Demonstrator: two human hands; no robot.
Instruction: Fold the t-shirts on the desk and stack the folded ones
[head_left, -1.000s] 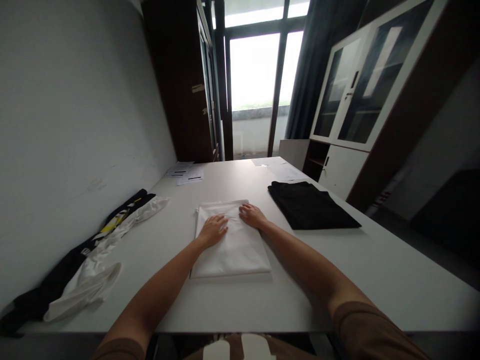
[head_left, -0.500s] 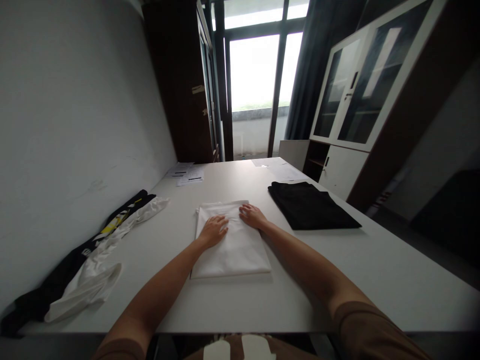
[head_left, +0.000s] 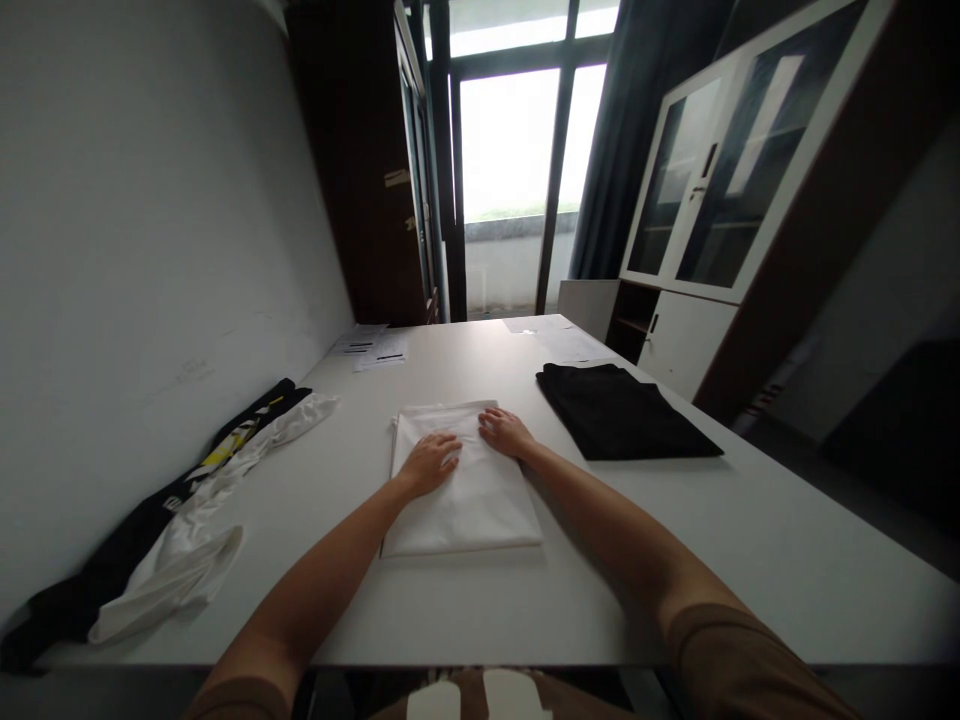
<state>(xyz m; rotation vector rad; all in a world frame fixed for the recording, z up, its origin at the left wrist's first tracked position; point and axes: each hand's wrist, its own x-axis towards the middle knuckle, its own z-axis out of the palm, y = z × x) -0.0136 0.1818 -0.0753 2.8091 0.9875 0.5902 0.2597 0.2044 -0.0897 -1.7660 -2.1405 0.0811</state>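
Note:
A white garment, folded into a flat rectangle (head_left: 472, 515), lies on the white table (head_left: 585, 610) in front of me. Its exact kind does not show. My left hand (head_left: 430, 463) rests flat on the upper left part of the cloth, fingers stretched out. On its upper right edge lies my right hand (head_left: 505, 432), palm down with the fingers extended. Both hands press on the fabric without gripping it. Faint creases show between them.
A folded black garment (head_left: 626, 415) lies to the right. Along the left wall are crumpled black clothing (head_left: 142, 525) and white clothing (head_left: 187, 560). Paper sheets (head_left: 379, 348) lie at the far left, more papers (head_left: 566, 342) at the far right. A cabinet (head_left: 690, 290) stands beyond the table.
My left hand has slid very slightly to the right on the white cloth. My right hand and the garments stay where they were.

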